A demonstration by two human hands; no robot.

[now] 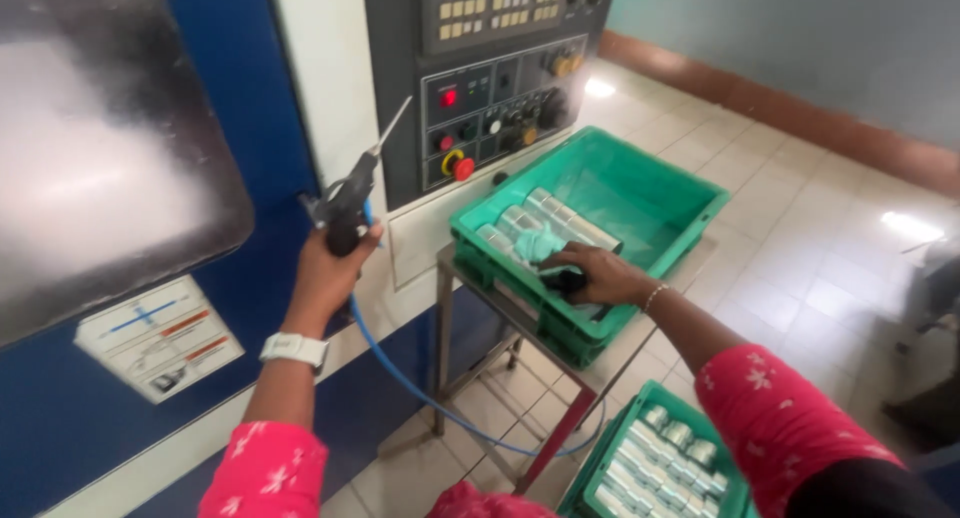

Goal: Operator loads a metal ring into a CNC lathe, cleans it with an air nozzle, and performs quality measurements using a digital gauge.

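Note:
My left hand (328, 271) grips a black air blow gun (348, 206) with a thin metal nozzle pointing up and right, held in front of the blue machine door. A blue hose (420, 398) hangs from the gun down toward the floor. My right hand (592, 274) rests inside a green plastic crate (680, 193) on a dark object that it mostly hides. Beside that hand lie a pale green cloth (540, 244) and several shiny metal cylinders (520, 219).
The crate sits on a small metal stand (470, 308). A grey control panel (495, 78) with buttons, knobs and a red stop button is behind it. A second green crate (665, 458) full of metal cylinders stands on the tiled floor at lower right.

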